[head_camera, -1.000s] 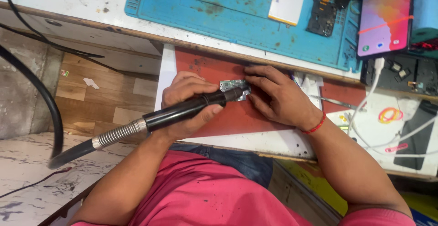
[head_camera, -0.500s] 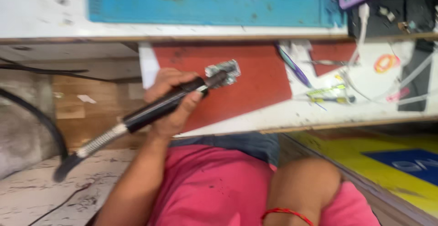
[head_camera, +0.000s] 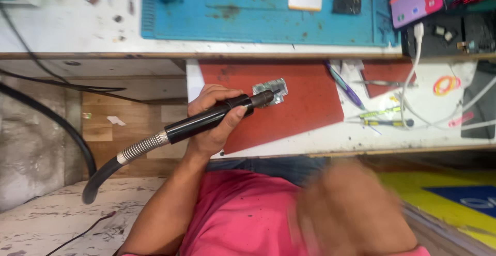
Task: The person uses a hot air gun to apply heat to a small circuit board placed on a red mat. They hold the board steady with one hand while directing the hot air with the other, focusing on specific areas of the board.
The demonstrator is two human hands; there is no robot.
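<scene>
Left hand: the left hand point(head_camera: 214, 119) is wrapped around the black handpiece point(head_camera: 212, 117) of a rotary tool, fingers curled over the barrel and thumb pressed along its lower side.
Handpiece: it lies slanted, the tip pointing up and to the right; a coiled metal spring sleeve point(head_camera: 142, 147) joins its rear end to a thick black flexible hose point(head_camera: 101, 181) that droops to the lower left.
Tool tip: it rests on or just over a small silvery metal part point(head_camera: 269, 90); whether they touch I cannot tell.
Metal part: it lies on the red mat point(head_camera: 310, 106), near the mat's upper middle.
Red mat: it sits on the lower white counter point(head_camera: 361, 142) in front of the person.
Right hand: only a blurred arm point(head_camera: 351, 209) shows at the bottom, over the pink shirt point(head_camera: 243, 220); the hand itself is not seen.
Nearby on the counter: a purple pen point(head_camera: 343, 88), a yellow-handled screwdriver point(head_camera: 385, 122) and tweezers point(head_camera: 385, 83) lie right of the mat.
Upper counter: a blue work mat point(head_camera: 258, 23) lies there.
</scene>
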